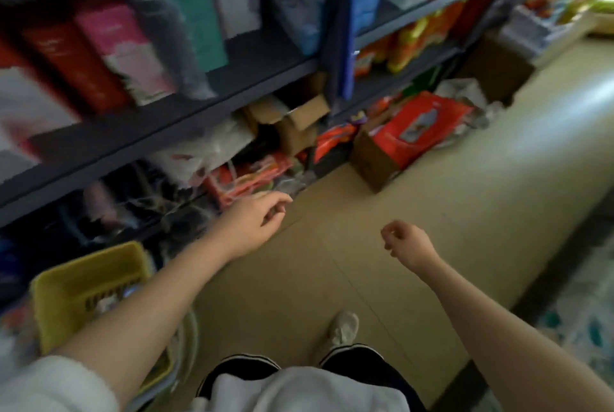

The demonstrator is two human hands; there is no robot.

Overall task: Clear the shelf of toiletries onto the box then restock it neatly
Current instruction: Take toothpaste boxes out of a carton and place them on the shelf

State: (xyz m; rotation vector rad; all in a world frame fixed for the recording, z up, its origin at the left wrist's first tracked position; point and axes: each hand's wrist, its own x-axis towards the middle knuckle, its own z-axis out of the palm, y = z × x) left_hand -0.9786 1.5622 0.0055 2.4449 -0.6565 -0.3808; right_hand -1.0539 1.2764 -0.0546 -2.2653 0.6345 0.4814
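A dark metal shelf unit [186,119] runs along the left. On it stand tall packs, among them a red one [76,69], a pink one [129,53] and a teal one [192,9]. My left hand [255,222] hangs over the floor near the bottom shelf, fingers loosely curled, holding nothing. My right hand [405,242] is in the air over the floor, fingers curled in, and it holds nothing. A cardboard box [375,159] with red packs in it stands on the floor by the shelf. The picture is blurred.
A yellow plastic basket [83,288] sits low at the left beside my left arm. The bottom shelf holds loose packets and a small open carton [295,119]. Orange and yellow packs [415,43] fill the farther shelves. My shoe [342,328] is on the beige floor.
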